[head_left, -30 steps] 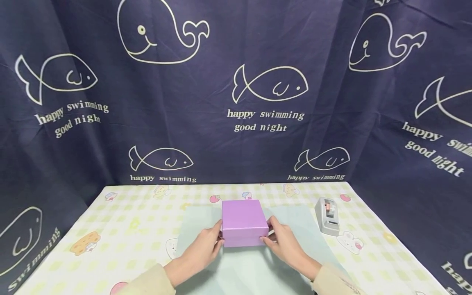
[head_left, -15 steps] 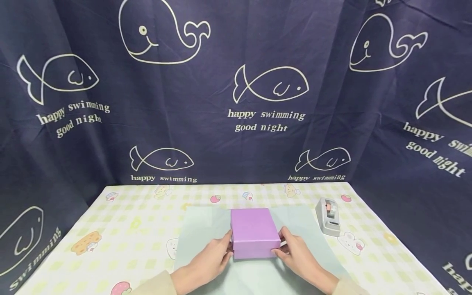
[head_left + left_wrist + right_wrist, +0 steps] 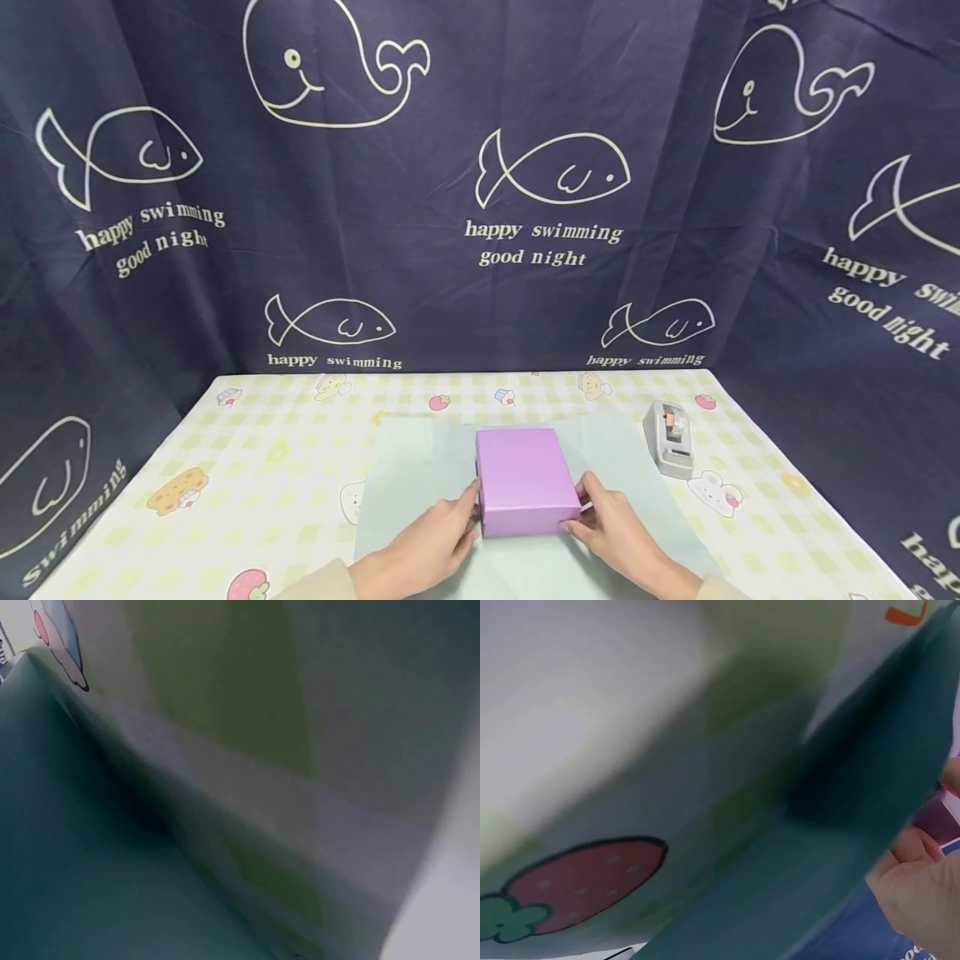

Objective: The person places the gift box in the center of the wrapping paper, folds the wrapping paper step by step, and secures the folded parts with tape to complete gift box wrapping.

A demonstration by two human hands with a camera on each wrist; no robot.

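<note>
A purple square box [image 3: 525,475] sits on a pale blue-green sheet [image 3: 420,458], turned slightly on it. At the box's left side my left hand [image 3: 427,542] holds it, the fingertips partly hidden along that side. My right hand [image 3: 618,533] grips the near right corner, thumb at the front face and fingers at the right side. In the right wrist view, part of the right hand [image 3: 922,889] touches the dark purple edge of the box [image 3: 937,817]. The left wrist view has only the sheet [image 3: 90,862] and the tablecloth, no fingers.
A grey tape dispenser [image 3: 670,442] stands right of the sheet. Below everything lies a green-and-white checked tablecloth [image 3: 247,500] with cartoon prints. Dark blue curtains [image 3: 450,208] with fish drawings hang behind and at both sides.
Both hands have brought the purple box toward the person and to the right across the sheet. The move is smaller over the last half second. The tape dispenser stays in place.
</note>
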